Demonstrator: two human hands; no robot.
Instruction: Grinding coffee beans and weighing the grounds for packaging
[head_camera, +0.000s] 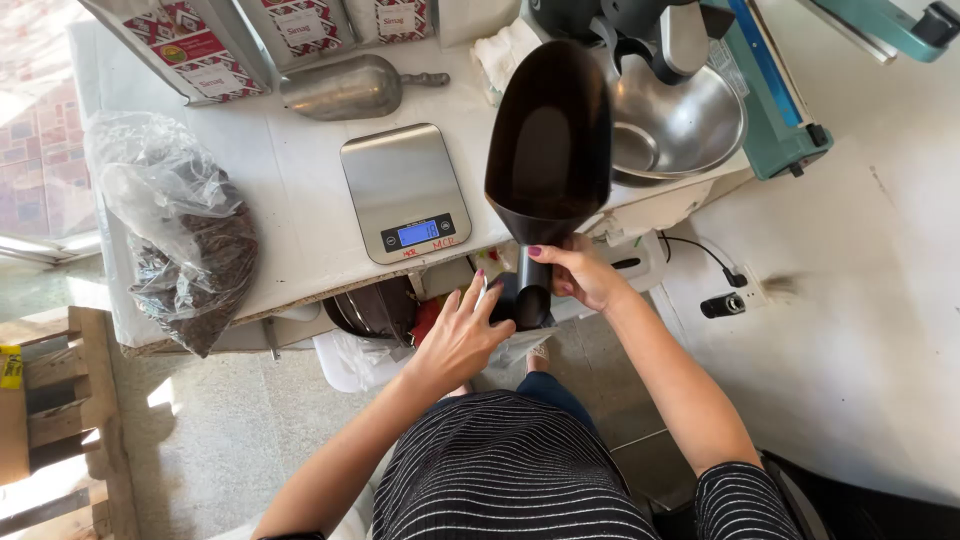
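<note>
My right hand (580, 272) grips the handle of a large black scoop (550, 140), which points away from me over the table edge, its hollow empty. My left hand (462, 335) sits just below the table edge with fingers spread, its fingertips touching the end of the scoop's handle and a white packet (523, 343) under it. A steel kitchen scale (403, 190) with a lit blue display lies on the white table (300, 200), left of the scoop.
A clear plastic bag of dark loose leaves (185, 235) slumps at the table's left edge. A metal scoop (345, 88) and printed boxes (190, 45) lie at the back. A steel bowl (675, 125) and a teal sealing machine (775, 90) stand right. Wooden pallet (55, 420) on the floor.
</note>
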